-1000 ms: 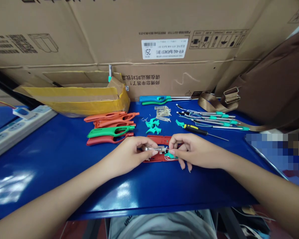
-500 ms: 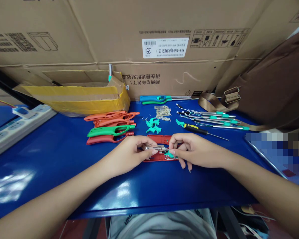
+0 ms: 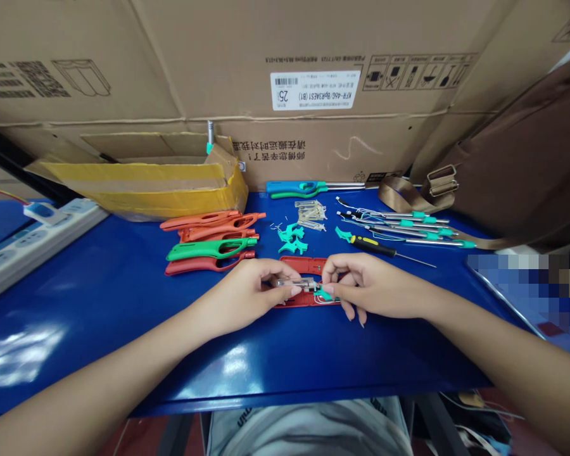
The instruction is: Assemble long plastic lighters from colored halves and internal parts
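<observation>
Clock from the clear tank, 12 is away from the person. Left hand (image 3: 256,294) at 9 o'clock, thumb and fingers narrow around the clear tank (image 3: 295,283), tank lying roughly crosswise, valve end toward 3. Right hand (image 3: 361,288) at 3 o'clock, thumb and forefinger pinched together at that valve end; what exactly is between the tips is too small to tell, other fingers loosely curled. Tank sits over an opened red casing: one red half (image 3: 304,263) at 12, other red half (image 3: 289,303) at 6, with a teal part (image 3: 320,294) and white wires (image 3: 323,301) just under the right fingertips. On the blue table (image 3: 285,361): loose teal pieces (image 3: 292,239) near 11 to 12, pile of spare tanks (image 3: 311,215) at 12, blue-green lighter (image 3: 294,190) beyond it. Orange, green and red handles (image 3: 209,250) side by side at 10, yellow-taped carton (image 3: 147,190) past them, white power strip (image 3: 33,244) toward 9. At 2 o'clock, black-yellow screwdriver (image 3: 373,246), then metal tubes (image 3: 408,223) with teal collars and thin wires, brown strap (image 3: 403,197) and brown bag (image 3: 517,158) farther out; big cardboard sheet (image 3: 218,63) standing behind at 12
</observation>
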Tool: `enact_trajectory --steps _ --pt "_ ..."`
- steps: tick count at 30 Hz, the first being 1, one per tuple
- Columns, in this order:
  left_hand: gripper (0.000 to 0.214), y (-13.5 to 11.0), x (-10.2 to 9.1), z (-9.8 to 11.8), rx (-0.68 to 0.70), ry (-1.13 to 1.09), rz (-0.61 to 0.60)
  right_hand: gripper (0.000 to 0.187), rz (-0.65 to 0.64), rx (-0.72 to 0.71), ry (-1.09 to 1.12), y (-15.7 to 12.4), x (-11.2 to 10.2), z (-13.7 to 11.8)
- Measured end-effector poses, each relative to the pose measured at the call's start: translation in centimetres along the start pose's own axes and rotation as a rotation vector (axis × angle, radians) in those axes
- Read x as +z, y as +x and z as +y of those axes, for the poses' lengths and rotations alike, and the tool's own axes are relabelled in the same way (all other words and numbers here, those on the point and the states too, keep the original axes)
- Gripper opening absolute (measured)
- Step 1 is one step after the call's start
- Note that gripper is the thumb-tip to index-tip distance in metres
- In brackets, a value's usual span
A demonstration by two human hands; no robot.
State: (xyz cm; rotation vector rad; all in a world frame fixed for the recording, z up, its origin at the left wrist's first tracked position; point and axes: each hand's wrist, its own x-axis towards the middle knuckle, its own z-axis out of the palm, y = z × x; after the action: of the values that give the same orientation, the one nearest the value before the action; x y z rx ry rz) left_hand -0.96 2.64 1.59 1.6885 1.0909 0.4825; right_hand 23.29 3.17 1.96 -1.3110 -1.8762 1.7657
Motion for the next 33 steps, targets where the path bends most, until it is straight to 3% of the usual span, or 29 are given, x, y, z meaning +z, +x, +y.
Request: enact_trajectory --steps 33 --pt "0.026 0.13 0.15 -0.3 0.112 0.015 -0.043 0.012 -0.002 0.016 -0.01 0.13 0.09 0.09"
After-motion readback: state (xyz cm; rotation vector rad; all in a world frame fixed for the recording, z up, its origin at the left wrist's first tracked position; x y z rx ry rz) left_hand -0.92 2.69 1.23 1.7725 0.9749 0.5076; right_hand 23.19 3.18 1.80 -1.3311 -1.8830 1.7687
